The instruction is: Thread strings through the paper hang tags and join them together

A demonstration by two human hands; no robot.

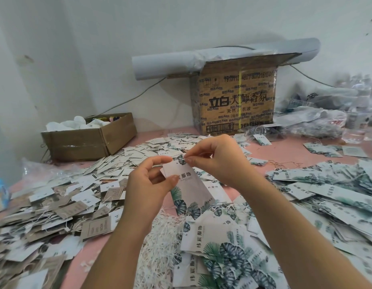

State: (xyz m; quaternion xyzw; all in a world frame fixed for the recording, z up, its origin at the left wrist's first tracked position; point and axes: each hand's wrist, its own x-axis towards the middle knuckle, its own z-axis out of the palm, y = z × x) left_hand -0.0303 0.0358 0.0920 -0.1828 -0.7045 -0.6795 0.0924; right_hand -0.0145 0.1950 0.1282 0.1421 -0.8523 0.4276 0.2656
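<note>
A person's left hand [147, 184] is gripping a leaf-printed paper hang tag [188, 184] by its left edge, thumb on the front and fingers curled behind. The tag is hanging upright between the two hands, above a pink table [285, 151]. The right hand [218, 161] is pinching thumb and forefinger together at the tag's top edge, beside the punched hole; any string there is too fine to make out. A heap of white strings [160, 236] is lying near, under the left wrist. A brown-and-white tag pile [55, 205] is lying left, a leaf-print tag pile [327, 195] right. A printed cardboard box [237, 97] is standing far behind.
</note>
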